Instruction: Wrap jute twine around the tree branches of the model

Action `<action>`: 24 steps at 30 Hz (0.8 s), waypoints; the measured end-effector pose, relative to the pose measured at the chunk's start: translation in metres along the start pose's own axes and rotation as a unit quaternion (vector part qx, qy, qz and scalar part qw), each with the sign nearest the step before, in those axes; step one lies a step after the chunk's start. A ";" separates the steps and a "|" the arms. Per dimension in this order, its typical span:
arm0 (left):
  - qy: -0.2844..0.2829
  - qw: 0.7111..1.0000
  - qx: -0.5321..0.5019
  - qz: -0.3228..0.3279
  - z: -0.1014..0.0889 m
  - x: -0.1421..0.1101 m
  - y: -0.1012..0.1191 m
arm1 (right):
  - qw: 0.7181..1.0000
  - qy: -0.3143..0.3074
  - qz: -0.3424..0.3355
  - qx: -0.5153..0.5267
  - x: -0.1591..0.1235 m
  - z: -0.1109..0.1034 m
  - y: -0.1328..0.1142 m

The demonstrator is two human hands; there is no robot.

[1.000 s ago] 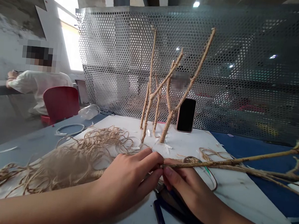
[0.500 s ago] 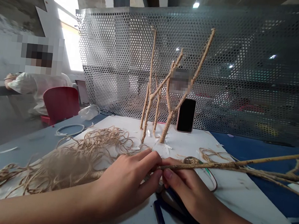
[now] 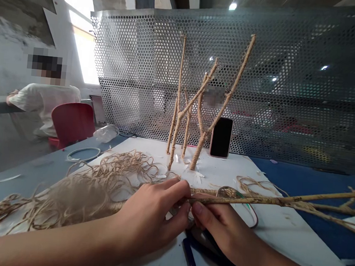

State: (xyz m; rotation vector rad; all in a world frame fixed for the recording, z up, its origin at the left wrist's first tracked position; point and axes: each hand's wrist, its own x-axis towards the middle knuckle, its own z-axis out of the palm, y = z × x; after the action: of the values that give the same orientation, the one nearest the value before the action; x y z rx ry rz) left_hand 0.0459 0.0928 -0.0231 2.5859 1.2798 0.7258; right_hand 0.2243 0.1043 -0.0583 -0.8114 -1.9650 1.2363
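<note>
A thin forked branch [image 3: 271,199] stretches from my fingers to the right edge of the view. My right hand [image 3: 219,222] pinches it near its left end, thumb on the front. Beside it my left hand [image 3: 157,210] is closed at the branch's tip, its fingertips partly hidden. Behind my hands lies a twine-wrapped stick [image 3: 203,191]. Loose brown twine [image 3: 124,165] is heaped to the left of my left hand. Under my right hand are the dark blue handles [image 3: 192,262] of a tool, its head hidden.
Several twine-wrapped branches [image 3: 198,147] stand upright on the white board [image 3: 298,245], before a perforated metal screen [image 3: 134,62]. A phone [image 3: 221,138] leans there. A whitish ring [image 3: 83,154] lies left. A person in a white shirt [image 3: 47,101] sits beyond, on a red chair [image 3: 73,123].
The branch has turned slightly, and its far right twigs sit lower. My right hand has shifted a little. My left hand stays nearly in place.
</note>
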 end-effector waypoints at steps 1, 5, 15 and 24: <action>0.002 1.000 -0.003 0.001 0.000 0.000 0.000 | 1.000 0.004 -0.002 -0.007 0.000 0.000 -0.001; 0.015 1.000 -0.009 -0.010 0.000 -0.001 0.000 | 1.000 0.015 0.003 -0.022 0.003 -0.001 -0.004; 0.024 0.998 -0.006 -0.058 0.005 0.000 -0.002 | 0.999 0.006 0.019 -0.036 0.007 0.000 0.002; 0.045 0.998 0.019 -0.033 0.016 -0.007 -0.006 | 0.998 0.003 0.057 0.024 0.007 0.000 0.007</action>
State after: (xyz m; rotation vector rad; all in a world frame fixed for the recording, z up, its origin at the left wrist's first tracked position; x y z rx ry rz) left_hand 0.0462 0.0918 -0.0419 2.5537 1.4109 0.8224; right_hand 0.2213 0.1119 -0.0635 -0.9142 -1.8990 1.3397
